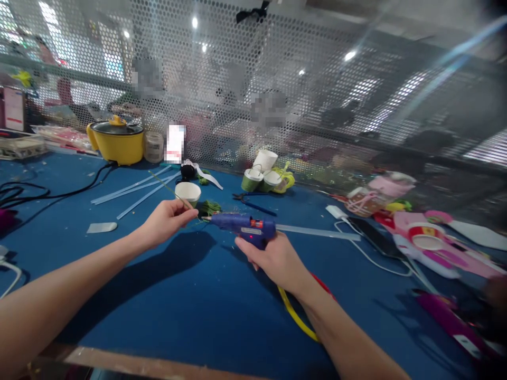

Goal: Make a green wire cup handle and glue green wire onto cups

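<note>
My right hand [273, 261] grips a blue hot glue gun [243, 225] over the blue table [190, 306]. Its nozzle points left and a clear glue stick [317, 232] sticks out of its back. My left hand [166, 220] pinches a thin green stick [168, 188] that slants up and to the left. The stick's lower end lies just left of the nozzle tip, at my fingertips. A white paper cup [187, 192] and a tuft of green material [209, 207] sit right behind both hands.
Loose glue sticks [134, 192] and a yellow electric pot [116, 141] lie at back left, with black cables [47, 192]. More paper cups [263, 171], pliers [251, 201], a phone on a white cable [374, 237] and pink craft pieces [431, 240] are to the right. A perforated metal screen [317, 95] closes the back.
</note>
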Action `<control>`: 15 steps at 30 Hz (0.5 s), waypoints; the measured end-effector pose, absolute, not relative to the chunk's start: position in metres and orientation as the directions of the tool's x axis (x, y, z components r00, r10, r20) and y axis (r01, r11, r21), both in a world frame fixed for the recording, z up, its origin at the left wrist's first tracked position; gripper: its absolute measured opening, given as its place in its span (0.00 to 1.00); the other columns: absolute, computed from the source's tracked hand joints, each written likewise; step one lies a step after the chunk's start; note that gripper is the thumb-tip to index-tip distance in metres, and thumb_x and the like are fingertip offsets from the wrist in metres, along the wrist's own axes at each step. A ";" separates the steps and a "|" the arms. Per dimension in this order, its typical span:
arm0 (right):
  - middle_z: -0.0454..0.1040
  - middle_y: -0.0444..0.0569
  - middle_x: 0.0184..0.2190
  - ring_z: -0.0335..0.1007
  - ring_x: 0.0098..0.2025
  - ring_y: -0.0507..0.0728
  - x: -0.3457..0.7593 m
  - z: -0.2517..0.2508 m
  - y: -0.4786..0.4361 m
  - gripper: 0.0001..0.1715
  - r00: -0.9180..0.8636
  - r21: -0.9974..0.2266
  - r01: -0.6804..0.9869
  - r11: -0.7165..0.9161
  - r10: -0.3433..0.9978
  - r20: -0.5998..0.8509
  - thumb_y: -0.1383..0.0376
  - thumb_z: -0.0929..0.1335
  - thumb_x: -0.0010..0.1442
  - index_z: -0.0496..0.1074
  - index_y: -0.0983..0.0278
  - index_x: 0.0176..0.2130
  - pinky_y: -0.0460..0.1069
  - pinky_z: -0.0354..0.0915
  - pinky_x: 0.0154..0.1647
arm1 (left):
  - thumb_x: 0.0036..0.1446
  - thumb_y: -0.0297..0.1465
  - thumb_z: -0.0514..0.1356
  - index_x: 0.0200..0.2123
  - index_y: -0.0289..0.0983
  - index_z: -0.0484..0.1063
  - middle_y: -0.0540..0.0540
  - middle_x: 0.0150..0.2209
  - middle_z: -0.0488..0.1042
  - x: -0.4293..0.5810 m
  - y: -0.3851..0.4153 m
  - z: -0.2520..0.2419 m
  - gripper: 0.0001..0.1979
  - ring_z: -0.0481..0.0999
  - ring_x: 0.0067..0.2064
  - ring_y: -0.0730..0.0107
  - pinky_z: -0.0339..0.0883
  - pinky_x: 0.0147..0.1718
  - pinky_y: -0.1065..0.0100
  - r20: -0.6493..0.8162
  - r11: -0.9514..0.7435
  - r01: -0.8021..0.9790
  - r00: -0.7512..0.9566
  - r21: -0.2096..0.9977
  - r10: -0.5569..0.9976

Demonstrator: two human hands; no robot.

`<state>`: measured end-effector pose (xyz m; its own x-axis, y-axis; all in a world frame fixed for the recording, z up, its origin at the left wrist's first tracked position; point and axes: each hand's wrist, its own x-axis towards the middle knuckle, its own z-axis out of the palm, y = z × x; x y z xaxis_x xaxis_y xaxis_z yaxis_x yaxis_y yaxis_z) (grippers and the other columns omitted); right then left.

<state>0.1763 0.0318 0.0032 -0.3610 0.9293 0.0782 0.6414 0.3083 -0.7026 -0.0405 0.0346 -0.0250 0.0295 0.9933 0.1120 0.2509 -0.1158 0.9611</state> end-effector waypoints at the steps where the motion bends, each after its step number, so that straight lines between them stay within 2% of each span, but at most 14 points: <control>1: 0.62 0.41 0.09 0.60 0.14 0.50 0.176 0.003 0.031 0.17 -0.366 -0.699 0.640 0.320 0.926 0.090 0.58 0.64 0.51 0.62 0.64 0.17 0.45 0.60 0.19 | 0.49 0.36 0.54 0.22 0.34 0.63 0.56 0.15 0.55 -0.041 0.035 -0.025 0.11 0.52 0.17 0.82 0.46 0.15 0.76 0.114 -0.119 0.261 0.031 0.958 0.993; 6: 0.62 0.40 0.09 0.60 0.14 0.50 0.173 0.002 0.030 0.14 -0.391 -0.683 0.632 0.366 0.912 0.126 0.60 0.64 0.52 0.64 0.64 0.19 0.45 0.59 0.19 | 0.50 0.35 0.54 0.22 0.34 0.63 0.56 0.16 0.56 -0.041 0.034 -0.026 0.11 0.53 0.18 0.82 0.46 0.15 0.76 0.127 -0.131 0.295 0.033 0.946 0.991; 15: 0.62 0.40 0.08 0.59 0.14 0.50 0.172 0.002 0.030 0.14 -0.382 -0.693 0.630 0.351 0.917 0.117 0.60 0.64 0.51 0.66 0.64 0.20 0.45 0.59 0.19 | 0.50 0.35 0.54 0.23 0.33 0.64 0.55 0.16 0.57 -0.040 0.035 -0.027 0.11 0.53 0.18 0.82 0.46 0.15 0.76 0.129 -0.132 0.311 0.030 0.941 0.991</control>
